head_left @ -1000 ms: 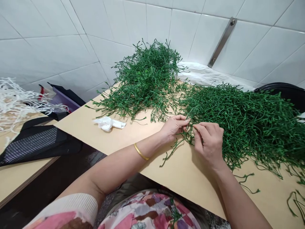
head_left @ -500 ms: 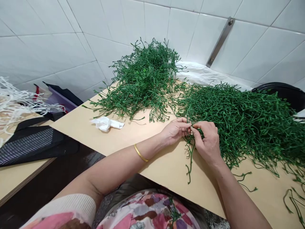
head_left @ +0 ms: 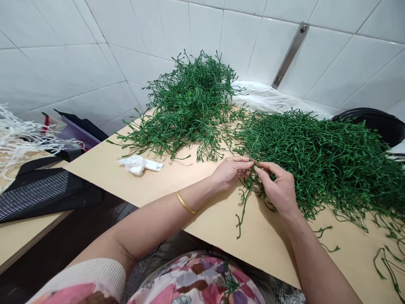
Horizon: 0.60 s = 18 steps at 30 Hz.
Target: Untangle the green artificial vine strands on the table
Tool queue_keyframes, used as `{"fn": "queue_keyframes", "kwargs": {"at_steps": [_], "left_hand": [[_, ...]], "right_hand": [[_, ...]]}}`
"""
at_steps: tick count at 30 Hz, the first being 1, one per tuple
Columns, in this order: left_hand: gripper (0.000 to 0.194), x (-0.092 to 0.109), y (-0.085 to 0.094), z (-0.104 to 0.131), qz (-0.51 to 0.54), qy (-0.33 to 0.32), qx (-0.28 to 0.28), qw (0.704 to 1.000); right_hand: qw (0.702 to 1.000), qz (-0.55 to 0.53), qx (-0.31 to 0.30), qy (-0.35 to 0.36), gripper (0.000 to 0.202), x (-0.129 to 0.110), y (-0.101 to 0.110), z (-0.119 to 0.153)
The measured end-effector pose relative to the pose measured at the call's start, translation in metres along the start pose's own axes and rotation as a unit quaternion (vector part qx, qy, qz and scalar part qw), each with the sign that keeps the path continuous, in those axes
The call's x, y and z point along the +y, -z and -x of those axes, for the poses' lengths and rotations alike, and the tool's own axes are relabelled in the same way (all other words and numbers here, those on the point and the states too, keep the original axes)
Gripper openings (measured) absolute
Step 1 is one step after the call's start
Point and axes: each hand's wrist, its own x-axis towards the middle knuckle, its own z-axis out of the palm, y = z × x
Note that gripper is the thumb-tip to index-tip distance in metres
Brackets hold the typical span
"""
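Left hand (head_left: 230, 172) and right hand (head_left: 280, 185) pinch thin, branching green plastic stems (head_left: 243, 211) over a flat tan table (head_left: 218, 223), tabletop stretching from beneath them to its near edge

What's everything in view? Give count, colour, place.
Back heap: one, green, table back
Right heap: one, green, table right
Held stems: several, green, between hands
Loose stems: several, green, lower right
Crumpled wad: one, white, table left
Table: one, tan, centre
Sheet: one, white, behind heaps
Bracket: one, grey, on wall
Tiles: many, white, wall behind
Rounded item: one or more, black, far right
Strands: many, white, far left
Mesh item: one, black, left
Purple item: one, purple, left
Side table: one, tan, lower left
Garment: one, multicoloured, bottom
Bracelet: one, gold, left forearm
Left hand: one, bare, centre
Right hand: one, bare, centre
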Motion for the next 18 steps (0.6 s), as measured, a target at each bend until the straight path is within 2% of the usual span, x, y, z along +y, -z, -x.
{"fn": "queue_keyframes", "kwargs": {"at_steps": [2, 7, 14, 18], "left_hand": [[0.014, -0.0007, -0.0003, -0.0001, -0.008, -0.006, -0.001, 1.0], [0.011, -0.0014, -0.0019, 0.0015, -0.041, -0.021, -0.022, 0.999], [0.01, -0.0013, -0.0055, 0.0052, -0.087, -0.012, -0.031, 0.996], [0.017, -0.0023, -0.0063, 0.0056, -0.099, -0.017, -0.033, 0.994]], "right_hand": [[0.999, -0.027, -0.019, -0.024, 0.012, -0.0004, 0.0005, -0.0006], [0.998, -0.044, -0.035, 0.003, 0.008, -0.0044, 0.0012, -0.0019], [0.984, -0.114, -0.096, -0.092, 0.01, -0.0024, 0.0066, -0.0044], [0.977, -0.131, -0.13, -0.107, 0.011, 0.0006, 0.0068, -0.0043]]}}
